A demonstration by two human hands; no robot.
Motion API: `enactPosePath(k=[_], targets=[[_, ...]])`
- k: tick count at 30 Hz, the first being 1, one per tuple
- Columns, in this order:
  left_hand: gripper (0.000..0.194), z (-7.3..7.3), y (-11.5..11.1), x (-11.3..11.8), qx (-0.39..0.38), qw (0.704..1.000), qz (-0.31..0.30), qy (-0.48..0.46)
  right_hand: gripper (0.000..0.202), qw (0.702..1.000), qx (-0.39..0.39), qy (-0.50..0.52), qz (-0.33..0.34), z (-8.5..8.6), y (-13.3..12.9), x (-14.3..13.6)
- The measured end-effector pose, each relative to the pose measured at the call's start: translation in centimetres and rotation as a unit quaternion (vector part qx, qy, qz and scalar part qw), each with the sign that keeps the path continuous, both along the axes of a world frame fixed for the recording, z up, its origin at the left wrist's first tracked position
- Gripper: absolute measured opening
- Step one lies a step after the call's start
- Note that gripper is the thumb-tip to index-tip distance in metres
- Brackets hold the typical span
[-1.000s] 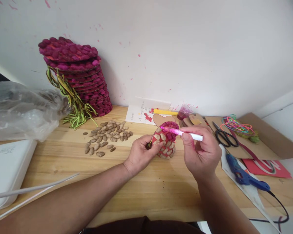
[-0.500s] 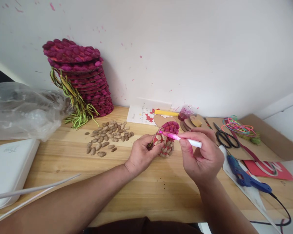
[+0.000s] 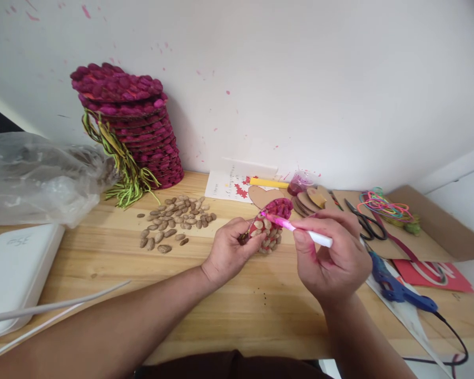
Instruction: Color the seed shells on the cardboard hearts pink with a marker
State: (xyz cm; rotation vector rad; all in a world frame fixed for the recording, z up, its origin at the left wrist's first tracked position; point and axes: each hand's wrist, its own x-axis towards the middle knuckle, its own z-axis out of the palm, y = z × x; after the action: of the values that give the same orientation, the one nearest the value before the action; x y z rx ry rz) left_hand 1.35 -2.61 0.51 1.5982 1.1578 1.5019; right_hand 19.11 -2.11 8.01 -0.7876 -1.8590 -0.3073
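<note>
My left hand (image 3: 231, 250) pinches the edge of a seed-covered piece (image 3: 272, 243), probably heart-shaped, above the table. Its far seeds are deep magenta, while the nearer ones are bare tan on a red backing. Between the thumb and fingers of my right hand (image 3: 334, 260) is a white-handled paintbrush (image 3: 319, 238), its front end stained pink. The brush tip meets the piece close to the border of painted and bare seeds. Pink stains mark my right fingers. Loose brown seeds (image 3: 171, 223) lie scattered left of my hands.
A stack of magenta seed-covered pieces (image 3: 136, 126) with green tassels leans on the wall. Behind my hands are a small cup of magenta paint (image 3: 296, 185) and cardboard hearts (image 3: 310, 201). Scissors (image 3: 371, 226) and a blue glue gun (image 3: 398, 289) lie right; a plastic bag (image 3: 35, 173) sits left.
My right hand and the paintbrush have shifted slightly right and down, the tip still at the piece. The seed-covered piece has moved a touch to the right.
</note>
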Motion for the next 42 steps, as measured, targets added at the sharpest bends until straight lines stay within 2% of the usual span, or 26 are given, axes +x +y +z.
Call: enactPosePath(k=[4,11,28,42], targets=[[0.026,0.1,-0.1,0.1,0.016,1.000,0.009,0.005,0.016,1.000,0.012,-0.016,0.007,0.3,-0.3,-0.1],[0.024,0.2,-0.3,0.2,0.038,0.999,-0.001,0.015,0.016,0.998,0.048,-0.019,-0.019,0.7,-0.6,0.1],[0.016,0.2,-0.4,0.3,0.053,0.998,-0.003,0.015,0.009,0.998,0.034,-0.050,0.010,0.9,-1.4,-0.3],[0.016,0.3,-0.4,0.2,0.056,0.998,-0.005,0.029,0.015,0.999,0.049,-0.022,-0.009,0.8,-1.2,0.1]])
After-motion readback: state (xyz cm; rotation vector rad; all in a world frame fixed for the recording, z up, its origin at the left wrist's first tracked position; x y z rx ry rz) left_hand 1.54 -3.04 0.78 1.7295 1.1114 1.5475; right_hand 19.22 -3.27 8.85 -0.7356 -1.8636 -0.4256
